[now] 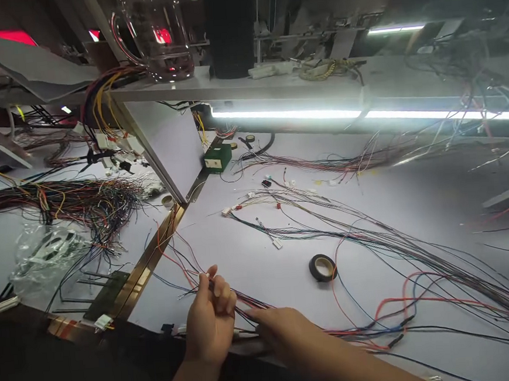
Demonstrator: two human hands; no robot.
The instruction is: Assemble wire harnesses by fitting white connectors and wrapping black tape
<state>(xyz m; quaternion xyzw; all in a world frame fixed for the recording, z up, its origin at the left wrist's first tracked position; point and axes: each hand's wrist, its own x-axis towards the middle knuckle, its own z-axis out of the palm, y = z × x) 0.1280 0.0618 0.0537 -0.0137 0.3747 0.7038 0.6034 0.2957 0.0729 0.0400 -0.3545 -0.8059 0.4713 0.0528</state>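
Near the front edge of the table, my left hand [212, 320] is closed, with thumb and curled fingers pinching thin wires. A small pale piece shows at its fingertips; I cannot make out its kind. Red, blue and dark loose wire ends [184, 278] fan out to the left of it. My right hand [285, 332] is just to the right, back turned to me, its fingers closed at the red and black wire bundle [257, 302] that runs between the hands. Its fingertips are partly hidden. A roll of black tape [323, 268] lies flat beyond the right hand.
A long wire harness [372, 234] with a white connector [277, 243] crosses the table. A green box [218, 158] stands by the upright divider [167, 144]. Left lie a tangled wire heap [101, 208] and a plastic bag [48, 253]. A shelf [237, 86] holds a glass jug [158, 39].
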